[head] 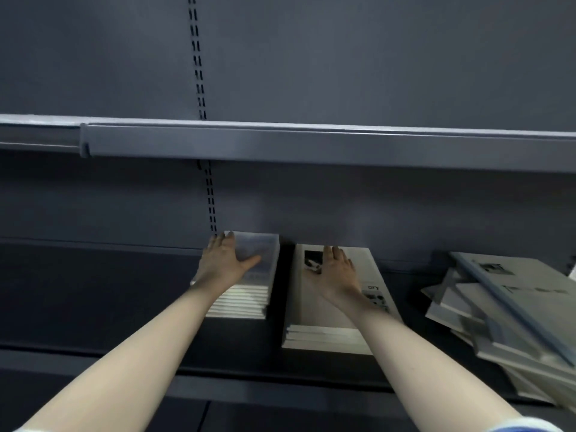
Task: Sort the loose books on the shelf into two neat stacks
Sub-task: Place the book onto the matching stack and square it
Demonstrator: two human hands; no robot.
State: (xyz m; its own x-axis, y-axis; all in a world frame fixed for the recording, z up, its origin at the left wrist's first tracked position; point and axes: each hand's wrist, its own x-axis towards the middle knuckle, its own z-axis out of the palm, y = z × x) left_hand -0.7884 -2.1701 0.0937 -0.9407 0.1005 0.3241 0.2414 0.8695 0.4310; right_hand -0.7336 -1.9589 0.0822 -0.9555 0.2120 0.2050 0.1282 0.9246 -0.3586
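Left hand (225,258): flat on the top cover of the smaller stack (246,285), fingers straight toward 12 o'clock, thumb splayed toward 3 o'clock; pressing, not clasping anything.
Right hand (335,271): laid open on the top cover of the larger stack (335,310), fingers straight, nothing gripped.
Stacks: side by side on the lower shelf (103,307), a dark gap between, smaller one at 9 o'clock of the larger.
Loose books (511,313): skewed heap at 3 o'clock of the larger stack, overlapping at angles, apart from both hands.
Step in hand: likely squaring both stacks.
Doing it well: press down evenly, nudge spines flush toward the back panel (374,210), keep the gap parallel.
Watch for: top covers sliding under flat palms; the heap near the shelf's front edge.
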